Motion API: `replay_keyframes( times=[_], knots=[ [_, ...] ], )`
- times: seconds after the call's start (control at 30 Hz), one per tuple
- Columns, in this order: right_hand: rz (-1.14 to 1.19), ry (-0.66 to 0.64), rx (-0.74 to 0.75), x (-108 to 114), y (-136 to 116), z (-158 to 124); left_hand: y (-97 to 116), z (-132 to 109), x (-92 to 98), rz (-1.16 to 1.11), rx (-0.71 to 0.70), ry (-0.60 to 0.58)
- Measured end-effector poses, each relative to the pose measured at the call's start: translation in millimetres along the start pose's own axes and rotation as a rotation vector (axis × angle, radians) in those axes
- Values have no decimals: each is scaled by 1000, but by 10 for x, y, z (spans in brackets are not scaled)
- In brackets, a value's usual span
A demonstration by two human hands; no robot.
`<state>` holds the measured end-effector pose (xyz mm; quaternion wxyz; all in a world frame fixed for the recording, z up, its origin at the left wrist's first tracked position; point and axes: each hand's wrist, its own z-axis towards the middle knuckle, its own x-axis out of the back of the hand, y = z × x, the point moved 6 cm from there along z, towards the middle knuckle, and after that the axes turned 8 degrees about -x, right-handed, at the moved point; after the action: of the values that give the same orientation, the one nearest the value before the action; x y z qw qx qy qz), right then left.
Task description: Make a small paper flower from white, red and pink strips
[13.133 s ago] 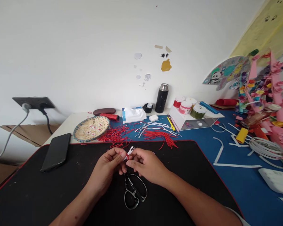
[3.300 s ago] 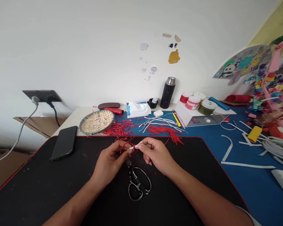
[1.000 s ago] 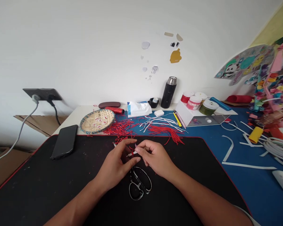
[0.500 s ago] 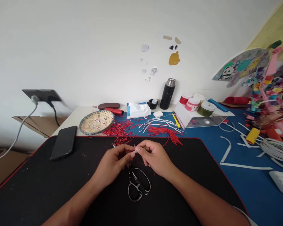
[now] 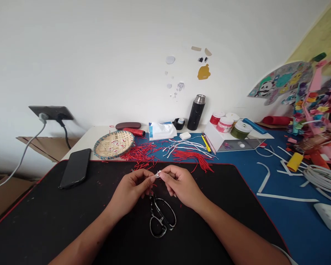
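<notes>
Over the middle of the black mat, my left hand (image 5: 134,187) and my right hand (image 5: 180,184) meet fingertip to fingertip. Between them they pinch a small white piece with a little red on it (image 5: 157,175); it is too small to tell its kind. A bit of red string shows by the left fingers. Scissors (image 5: 162,217) with black handles lie on the mat just under the hands, their blades mostly hidden by my left hand. Beyond the hands lie cut red strings (image 5: 194,156) and white strings (image 5: 182,146).
A woven basket (image 5: 114,144) holding small red and white pieces sits at the back left, near a phone (image 5: 75,167). Behind stand a spool of red thread (image 5: 134,131), a tissue pack (image 5: 162,130), a black flask (image 5: 196,113) and paint jars (image 5: 224,124). A coiled white strip (image 5: 324,176) lies at right.
The white piece between my fingertips has turned and more of it shows. My hands have shifted only slightly. The whole view has tilted a little, so the background sits lower.
</notes>
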<state>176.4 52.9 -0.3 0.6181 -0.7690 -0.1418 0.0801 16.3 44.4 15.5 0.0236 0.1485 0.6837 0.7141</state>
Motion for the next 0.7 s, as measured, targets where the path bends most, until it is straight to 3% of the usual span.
replay_keyframes(
  times=[0.7],
  knots=[
    [10,-32,-49,-20,16,0,88,-45,69,343,-248,56]
  ],
)
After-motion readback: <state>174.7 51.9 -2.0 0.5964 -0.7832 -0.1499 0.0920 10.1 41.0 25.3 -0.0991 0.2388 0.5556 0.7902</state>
